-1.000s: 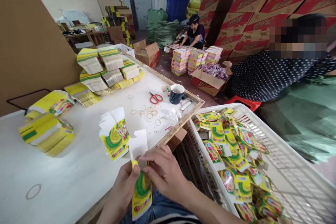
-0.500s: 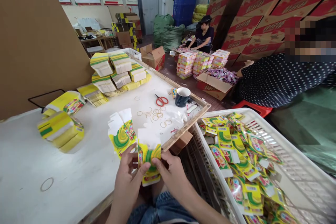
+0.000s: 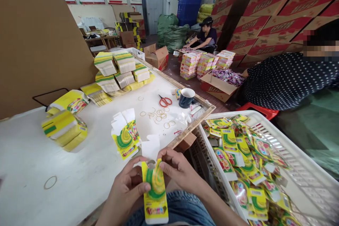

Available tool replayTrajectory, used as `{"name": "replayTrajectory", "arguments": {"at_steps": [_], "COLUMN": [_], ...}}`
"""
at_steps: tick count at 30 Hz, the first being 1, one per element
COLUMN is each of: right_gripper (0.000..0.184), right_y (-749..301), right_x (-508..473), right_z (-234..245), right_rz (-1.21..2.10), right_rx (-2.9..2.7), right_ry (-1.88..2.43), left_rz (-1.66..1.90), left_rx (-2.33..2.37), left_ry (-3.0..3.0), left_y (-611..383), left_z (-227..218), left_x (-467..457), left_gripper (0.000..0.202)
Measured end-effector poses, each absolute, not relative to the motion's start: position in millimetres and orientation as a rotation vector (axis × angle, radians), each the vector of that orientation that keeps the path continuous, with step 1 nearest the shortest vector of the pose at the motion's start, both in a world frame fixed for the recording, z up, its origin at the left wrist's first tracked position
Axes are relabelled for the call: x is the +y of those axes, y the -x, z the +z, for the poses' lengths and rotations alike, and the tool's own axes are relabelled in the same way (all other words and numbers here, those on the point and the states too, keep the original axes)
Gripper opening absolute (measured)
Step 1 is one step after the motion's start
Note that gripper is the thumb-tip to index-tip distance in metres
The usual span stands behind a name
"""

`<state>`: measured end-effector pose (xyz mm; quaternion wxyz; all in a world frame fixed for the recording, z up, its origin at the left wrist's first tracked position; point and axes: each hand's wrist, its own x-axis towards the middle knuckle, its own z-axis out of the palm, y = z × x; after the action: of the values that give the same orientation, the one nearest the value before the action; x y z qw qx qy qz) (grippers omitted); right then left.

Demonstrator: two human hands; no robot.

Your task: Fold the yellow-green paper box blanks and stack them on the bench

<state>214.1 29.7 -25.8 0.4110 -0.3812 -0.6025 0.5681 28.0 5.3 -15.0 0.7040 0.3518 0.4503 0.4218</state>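
At the near edge of the white table point(image 3: 79, 180), above the lap, a flattened yellow-green carton point(image 3: 156, 197) is held upright between both hands, its white flap raised at the top. The left hand point(image 3: 124, 192) is closed on the carton's left edge — thumb laid across the printed face, the other fingers behind it and hidden. The right hand point(image 3: 181, 171) is pinched on the upper right corner, fingertips point(image 3: 166, 164) pressed just below the flap. The lower half of the carton hangs free of both hands. A second carton point(image 3: 124, 137) is seen standing on the table just beyond — a white crate point(image 3: 299, 169) of similar packets lies to the right.
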Motion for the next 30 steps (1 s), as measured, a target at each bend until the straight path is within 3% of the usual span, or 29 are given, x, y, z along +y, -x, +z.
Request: {"name": "replayTrajectory", "arguments": {"at_steps": [6, 9, 12, 16, 18, 24, 30], "right_gripper": [0.025, 0.013, 0.037, 0.022, 0.023, 0.042, 0.038], "right_y": [-211, -206, -204, -213, -219, -215, -203], "right_x": [32, 33, 34, 36, 37, 35, 34], "right_z": [-28, -33, -34, -26, -21, -23, -28], "right_rz": [1.268, 1.294, 1.353, 1.216, 1.171, 1.27, 1.086], "right_rx": [-1.595, -1.422, -1.291, -1.508, -1.6, -1.666, -1.703], "right_ry": [1.078, 1.028, 0.931, 0.93, 0.948, 1.227, 1.365], "left_rz": [0.969, 0.968, 0.983, 0.991, 1.013, 0.991, 0.952], "left_rx": [0.948, 0.974, 0.968, 1.07, 1.11, 1.162, 1.126], "left_ry": [-0.755, -0.762, -0.721, -0.763, -0.782, -0.902, -0.958], "left_y": [-34, -35, -37, -39, -40, -43, -40], "left_z": [-22, -17, -14, -13, -14, -23, -25], "left_x": [2, 1, -1, 1, 3, 4, 2], "left_gripper": [0.039, 0.069, 0.095, 0.067, 0.056, 0.056, 0.057]}}
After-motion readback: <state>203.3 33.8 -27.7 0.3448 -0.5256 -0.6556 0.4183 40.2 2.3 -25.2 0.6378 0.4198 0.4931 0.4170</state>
